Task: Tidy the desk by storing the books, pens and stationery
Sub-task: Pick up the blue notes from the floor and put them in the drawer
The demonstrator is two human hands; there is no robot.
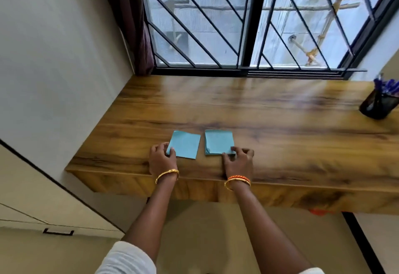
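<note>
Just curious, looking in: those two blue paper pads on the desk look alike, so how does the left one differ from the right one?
The left pad looks thin and lies turned at an angle; the right pad looks thicker and sits squarer to the desk edge. The right pad has a curled near-left corner; the left pad's corners lie flat. The left hand touches the left pad, the right hand the right. Both are light blue squares.

Wooden desk [248,105], glossy grain, runs along the window wall. Two light blue sticky-note pads lie flat near its front edge, side by side with a narrow gap: left pad [185,144], right pad [218,141], the right one thicker with a curled near-left corner. Dark pen holder [377,106] with blue pens [386,85] stands at far right.
</note>
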